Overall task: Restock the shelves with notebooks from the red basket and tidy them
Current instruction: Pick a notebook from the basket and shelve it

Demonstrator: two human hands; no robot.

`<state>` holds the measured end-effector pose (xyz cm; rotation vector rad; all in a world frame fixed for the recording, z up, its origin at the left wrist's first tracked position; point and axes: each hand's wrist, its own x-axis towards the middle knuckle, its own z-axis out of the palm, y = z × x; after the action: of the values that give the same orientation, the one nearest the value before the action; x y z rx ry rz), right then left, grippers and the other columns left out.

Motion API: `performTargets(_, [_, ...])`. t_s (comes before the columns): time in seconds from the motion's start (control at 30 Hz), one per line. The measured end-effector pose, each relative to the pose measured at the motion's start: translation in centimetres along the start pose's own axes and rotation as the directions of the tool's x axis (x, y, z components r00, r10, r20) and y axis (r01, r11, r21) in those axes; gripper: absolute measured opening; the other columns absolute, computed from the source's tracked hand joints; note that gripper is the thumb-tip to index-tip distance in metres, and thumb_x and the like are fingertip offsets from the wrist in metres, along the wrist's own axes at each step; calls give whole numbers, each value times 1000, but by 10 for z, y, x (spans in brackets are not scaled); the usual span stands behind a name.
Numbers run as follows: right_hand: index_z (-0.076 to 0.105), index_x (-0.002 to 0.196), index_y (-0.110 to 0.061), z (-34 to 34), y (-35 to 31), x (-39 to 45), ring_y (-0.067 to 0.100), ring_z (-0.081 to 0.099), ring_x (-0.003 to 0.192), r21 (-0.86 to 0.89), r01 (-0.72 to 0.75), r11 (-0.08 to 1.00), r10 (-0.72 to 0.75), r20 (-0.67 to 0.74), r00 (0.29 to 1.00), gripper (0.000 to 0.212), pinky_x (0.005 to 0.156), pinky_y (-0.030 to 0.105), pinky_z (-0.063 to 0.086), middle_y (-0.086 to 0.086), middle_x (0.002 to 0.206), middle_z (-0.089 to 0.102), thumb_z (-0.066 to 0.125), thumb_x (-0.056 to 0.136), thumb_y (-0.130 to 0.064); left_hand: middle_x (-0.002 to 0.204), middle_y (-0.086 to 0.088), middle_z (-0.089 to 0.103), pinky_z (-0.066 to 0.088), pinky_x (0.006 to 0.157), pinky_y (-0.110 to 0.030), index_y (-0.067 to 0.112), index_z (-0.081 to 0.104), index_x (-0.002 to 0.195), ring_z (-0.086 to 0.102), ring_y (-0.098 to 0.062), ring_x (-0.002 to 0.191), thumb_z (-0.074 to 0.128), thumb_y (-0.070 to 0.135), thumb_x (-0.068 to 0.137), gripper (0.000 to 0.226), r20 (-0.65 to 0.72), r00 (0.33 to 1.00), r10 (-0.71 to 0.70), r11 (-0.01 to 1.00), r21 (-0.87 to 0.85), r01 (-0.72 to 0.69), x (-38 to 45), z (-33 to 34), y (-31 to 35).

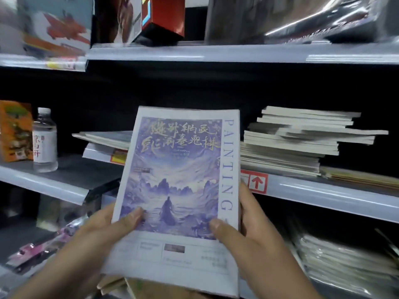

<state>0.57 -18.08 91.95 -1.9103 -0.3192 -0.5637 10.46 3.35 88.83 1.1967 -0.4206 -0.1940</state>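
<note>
I hold a stack of notebooks (179, 180) upright in front of the middle shelf (323, 190); the top cover is white with a purple landscape painting and the word PAINTING down its right side. My left hand (103, 229) grips the lower left edge, thumb on the cover. My right hand (244, 231) grips the lower right edge, fingers behind. An uneven pile of notebooks (298, 143) lies on the shelf to the right. A few flat notebooks (105, 141) lie behind the held stack on the left. The red basket is not in view.
A water bottle (45, 140) and an orange box (15, 130) stand on the left shelf. Boxed goods (162, 18) fill the top shelf. More notebook stacks (341, 262) sit on the lower right shelf, and pink packaged items (41, 249) at lower left.
</note>
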Motion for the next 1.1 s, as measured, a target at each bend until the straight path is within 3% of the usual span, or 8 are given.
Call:
performTargets(0.23, [62,122,-33,-21,-45,67,17,69,101,6,-18,1000,18,-151,988,33,86,35,53,-6,111,73,48,100,-11,89,-16,76,57,52,-33,3,73,102,71,-26,60,67,31,81,36,2,999,47,994,102,-47,38,24,71])
performTargets(0.4, [64,115,-27,-40,-68,127,23,70,96,112,-214,970,238,-283,929,23,83,39,58,2,111,70,58,97,-15,124,-20,67,57,92,-46,-2,62,126,67,-33,112,67,18,83,47,10,996,-84,993,82,83,89,37,116])
performTargets(0.53, [62,105,-12,-51,-76,165,21,62,79,209,-356,911,408,-332,850,10,58,29,59,9,114,60,61,97,-18,97,-25,68,50,41,-18,0,57,94,68,-20,59,53,9,89,11,97,994,-58,997,59,52,113,48,147])
performTargets(0.7, [56,111,-4,-66,-85,183,22,65,67,344,-433,833,528,-261,808,22,51,27,58,14,106,60,63,94,-16,88,-14,67,37,34,-14,10,57,100,62,-10,50,58,24,98,14,78,997,27,983,177,-41,135,69,144])
performTargets(0.8, [62,111,-12,-64,-83,177,22,63,83,-154,-406,901,364,-242,900,29,76,38,62,5,105,58,71,88,-30,68,-2,58,31,36,-18,14,62,97,49,-9,48,60,36,98,22,25,990,141,895,423,-138,154,73,129])
performTargets(0.9, [61,122,-22,-56,-69,158,18,63,94,-810,-207,549,262,-68,963,40,87,39,57,-3,106,63,74,84,-28,61,2,47,31,41,-22,11,69,99,39,-11,48,55,47,98,38,43,965,260,705,675,-220,168,65,119])
performTargets(0.97, [55,132,-26,-54,-59,154,19,62,97,-908,-122,400,217,-35,976,48,87,37,55,-2,113,65,68,87,-19,57,1,39,29,44,-23,11,69,90,35,-10,42,51,52,98,45,75,947,314,537,809,-242,174,59,116])
performTargets(1.1, [54,137,-31,-59,-58,158,20,61,112,-878,-110,465,152,-43,987,41,96,33,50,-2,130,63,58,98,-22,55,0,42,38,57,-28,-1,70,91,42,-13,50,50,55,97,60,113,929,351,394,883,-256,186,51,117])
